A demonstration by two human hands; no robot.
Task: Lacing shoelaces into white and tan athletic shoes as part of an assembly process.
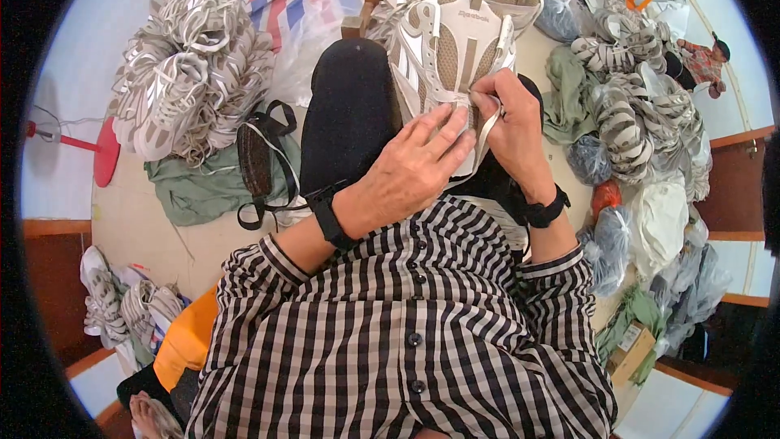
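A white and beige sneaker (424,41) with a mesh tongue lies across my lap between my knees. My left hand (414,154) rests on its lower lacing area, fingers stretched out and lying over the shoe. At the right side of the lacing, my right hand (512,126) pinches a flat, light shoelace (486,132) between thumb and forefinger. The fingertips of both hands are close together. Part of the shoe's lower end is hidden beneath my left hand.
More sneakers stand just beyond the shoe. A tall sneaker pile (195,65) is at the left, with a black strapped bag (256,162) on green cloth (187,195). At the right are more sneakers (642,122), plastic bags (613,244) and a cardboard box (638,354).
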